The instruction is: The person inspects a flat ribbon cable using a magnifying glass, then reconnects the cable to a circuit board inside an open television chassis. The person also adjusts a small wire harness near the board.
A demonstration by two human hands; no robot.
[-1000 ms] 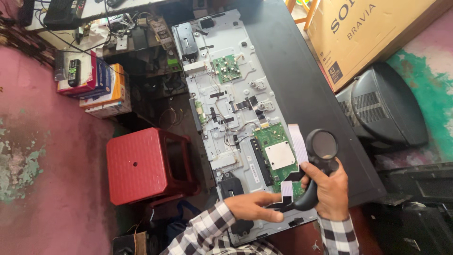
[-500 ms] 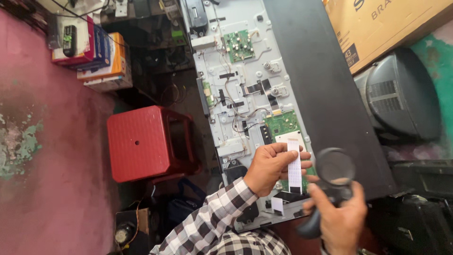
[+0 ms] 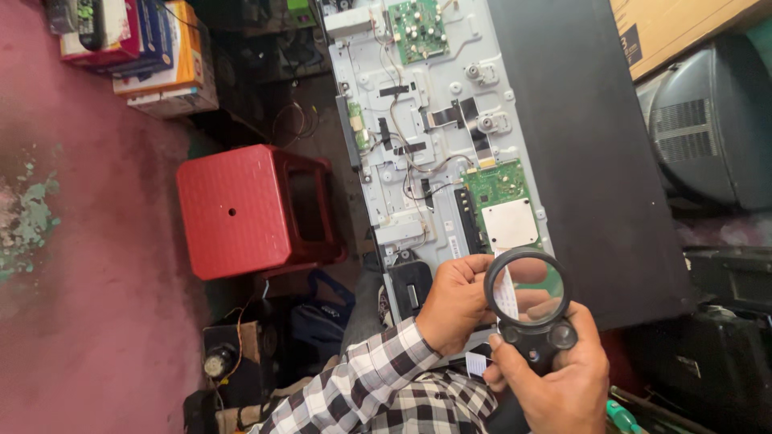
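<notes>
The right hand (image 3: 555, 378) has its grip closed around a black magnifying glass (image 3: 527, 293), lens raised over the white ribbon cable (image 3: 505, 291). The left hand (image 3: 454, 301) pinches that cable upright, clear of the green circuit board (image 3: 498, 186), so its end sits under the lens.

Open floor (image 3: 88, 265) is left free beside the red stool (image 3: 241, 210), which blocks the panel's near edge. The metal back panel (image 3: 418, 161) is crowded by 2 green circuit boards (image 3: 497, 186) and cables; its black border (image 3: 587, 161) is unobstructed
</notes>
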